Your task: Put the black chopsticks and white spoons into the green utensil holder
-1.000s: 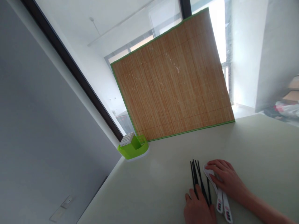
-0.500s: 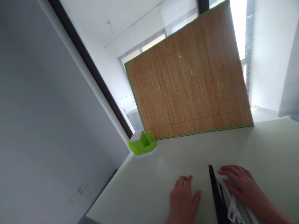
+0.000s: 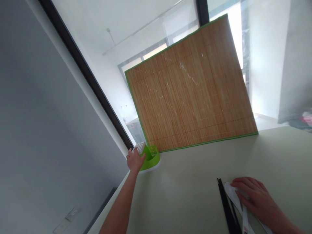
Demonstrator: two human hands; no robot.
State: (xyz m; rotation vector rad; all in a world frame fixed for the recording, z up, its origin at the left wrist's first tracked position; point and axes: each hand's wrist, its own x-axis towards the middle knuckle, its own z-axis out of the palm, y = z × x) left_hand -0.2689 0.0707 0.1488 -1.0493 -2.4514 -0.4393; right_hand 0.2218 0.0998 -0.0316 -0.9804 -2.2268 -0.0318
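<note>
At the table's far left corner, a green holder with a white base (image 3: pixel 150 163) has a white slatted part (image 3: pixel 139 147) on its left side. My left hand (image 3: pixel 135 160) reaches over its left end, fingers apart, touching or just above it. Near the front right, my right hand (image 3: pixel 255 196) rests with curled fingers on a white spoon (image 3: pixel 232 193); more white utensils lie partly under it. Black chopsticks (image 3: pixel 227 206) lie side by side just left of the spoon.
The pale table (image 3: pixel 185 182) stretches between my hands. A brown bamboo mat with green edging (image 3: pixel 192 87) stands upright along the back, against the glass. A grey wall (image 3: pixel 60 130) is at the left.
My left hand has moved from beside the chopsticks, far to the left, to the green holder. My right hand stays on the spoon. The view has shifted slightly.
</note>
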